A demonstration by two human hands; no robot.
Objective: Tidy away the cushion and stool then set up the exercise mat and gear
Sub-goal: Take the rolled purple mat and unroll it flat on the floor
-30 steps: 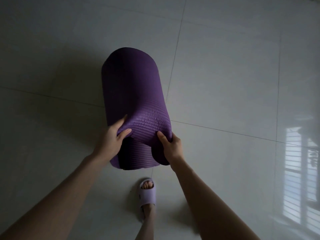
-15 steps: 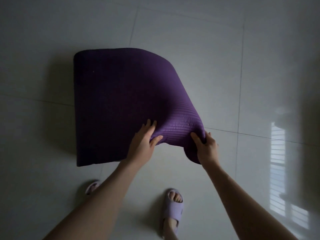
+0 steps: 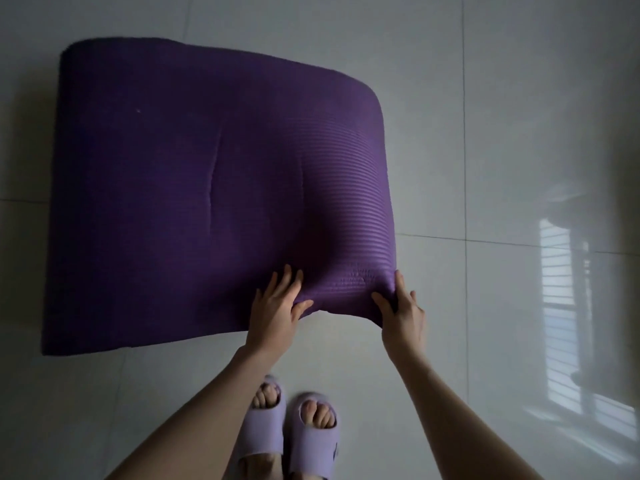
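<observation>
Purple exercise mat [image 3: 194, 188] lies partly spread on tiled floor [image 3: 502, 133]; near right corner lifted. Left hand [image 3: 273, 315] and right hand [image 3: 403, 317] both pinch that near edge. Cushion, stool, gear: none in view, status unverifiable. Judgement: mat laying in progress; flattening and gear outstanding.

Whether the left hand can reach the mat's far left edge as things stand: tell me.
Probably not without a step: the left hand grips the mat at its near right corner; nothing blocks the way.
</observation>
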